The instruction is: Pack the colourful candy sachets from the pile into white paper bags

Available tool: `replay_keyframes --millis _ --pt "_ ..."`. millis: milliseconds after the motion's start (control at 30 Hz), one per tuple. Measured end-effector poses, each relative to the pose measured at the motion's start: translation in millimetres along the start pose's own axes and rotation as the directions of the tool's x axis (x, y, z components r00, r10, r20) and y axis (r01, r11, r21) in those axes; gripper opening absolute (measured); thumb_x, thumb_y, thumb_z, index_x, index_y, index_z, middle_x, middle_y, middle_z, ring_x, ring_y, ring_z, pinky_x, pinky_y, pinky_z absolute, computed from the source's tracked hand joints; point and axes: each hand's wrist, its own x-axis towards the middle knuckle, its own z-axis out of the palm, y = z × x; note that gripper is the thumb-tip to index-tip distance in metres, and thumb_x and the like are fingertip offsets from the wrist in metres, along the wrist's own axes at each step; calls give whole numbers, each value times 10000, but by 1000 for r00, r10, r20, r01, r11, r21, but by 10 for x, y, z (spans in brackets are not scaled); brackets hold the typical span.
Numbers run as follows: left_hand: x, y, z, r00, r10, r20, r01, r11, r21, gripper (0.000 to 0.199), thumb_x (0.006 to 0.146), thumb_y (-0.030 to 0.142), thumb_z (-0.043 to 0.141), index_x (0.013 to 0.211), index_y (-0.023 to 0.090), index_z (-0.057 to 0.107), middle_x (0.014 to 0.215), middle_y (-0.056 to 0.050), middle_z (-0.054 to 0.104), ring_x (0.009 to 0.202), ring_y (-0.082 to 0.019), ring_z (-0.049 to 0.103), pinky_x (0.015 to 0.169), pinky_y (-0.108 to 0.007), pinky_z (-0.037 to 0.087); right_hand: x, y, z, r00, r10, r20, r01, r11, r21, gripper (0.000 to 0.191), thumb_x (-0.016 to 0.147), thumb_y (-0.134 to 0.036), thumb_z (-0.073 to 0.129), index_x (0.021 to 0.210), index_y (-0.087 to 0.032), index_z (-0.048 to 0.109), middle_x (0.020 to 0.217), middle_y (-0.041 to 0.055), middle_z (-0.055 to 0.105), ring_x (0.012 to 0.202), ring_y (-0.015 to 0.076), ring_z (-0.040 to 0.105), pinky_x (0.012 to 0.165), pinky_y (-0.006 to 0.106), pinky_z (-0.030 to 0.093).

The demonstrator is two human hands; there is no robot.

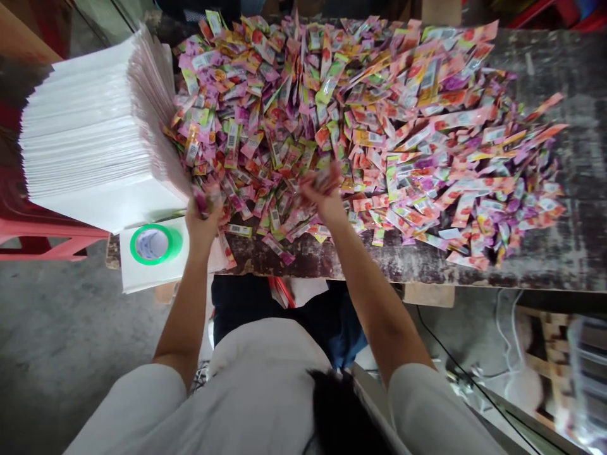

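Note:
Many small pink, green, orange and purple packets (pixel 374 120) lie in a wide heap on a dark worn table (pixel 535 253). At the heap's left end, my left hand (pixel 203 218) is closed round some pink and purple packets. My right hand (pixel 326 193), slightly blurred, is over the front middle of the heap with its fingers closed on reddish packets. A tall stack of white paper sheets or bags (pixel 90 126) stands left of the heap. Just left of my left hand, a green roll of tape (pixel 173 243) rests on a white sheet (pixel 135 278).
A red plastic stool (pixel 47 218) is at the left beside the stack. On the lower right are a wooden crate (pixel 545 354), a clear plastic container (pixel 590 373) and a black cable (pixel 455 360) near the floor. The table's front edge runs close to my body.

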Motion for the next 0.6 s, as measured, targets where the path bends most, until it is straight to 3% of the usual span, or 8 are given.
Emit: replay_keyframes --millis 67,100,133,200,300,400,467,600 --pt "-46 22 -127 998 18 66 -6 986 -168 313 757 433 662 939 181 624 856 -44 682 837 -194 659 777 -318 542 64 -22 -155 985 11 -171 14 989 148 315 832 -540 601 934 -243 575 838 -8 631 802 179 612 766 342 512" --pt "-65 27 -168 992 38 116 -19 986 -163 306 770 426 654 948 179 625 844 -43 682 816 -189 660 764 -315 545 88 -42 -170 983 -2 -183 28 990 142 317 827 -537 615 945 -244 577 826 -11 628 813 181 616 773 345 515" --pt "-85 25 -188 981 68 184 -50 994 -102 308 771 404 658 977 177 623 848 -44 684 809 -190 660 763 -318 545 105 -65 -138 990 -30 -139 41 996 81 311 816 -512 644 949 -238 583 816 -10 627 823 185 617 784 348 515" --pt "-126 -1 -161 924 130 360 -194 969 150 394 742 315 685 1101 174 602 916 -60 696 845 -213 663 791 -341 535 129 -120 58 991 -93 92 109 978 -181 283 783 -406 714 952 -208 603 832 9 641 848 197 614 814 357 506" --pt "-182 -82 1 737 82 671 -526 693 493 519 676 112 649 1191 153 595 985 -121 706 956 -283 660 861 -388 496 172 -186 543 874 -48 484 378 692 -615 228 800 -200 691 1011 -140 630 967 81 673 943 216 601 885 384 459" --pt "-196 -150 163 606 -13 795 -721 412 557 399 641 31 580 1012 134 683 928 -168 711 1006 -329 645 891 -417 458 251 -188 928 815 38 579 493 481 -725 148 873 -79 549 980 -72 651 988 140 681 991 212 589 921 400 411" --pt "-184 -167 209 583 -8 812 -755 364 545 324 641 52 578 928 142 698 927 -173 711 1014 -338 637 879 -425 448 305 -167 993 810 52 584 495 475 -728 159 874 -57 522 949 -53 662 973 155 678 989 218 591 916 405 402" --pt "-187 -157 201 588 45 808 -729 463 505 332 646 101 584 955 146 698 966 -155 713 1015 -326 633 872 -414 445 363 -180 742 831 56 554 477 442 -760 271 816 -103 594 1082 -89 644 1061 146 647 1009 260 592 915 429 406"
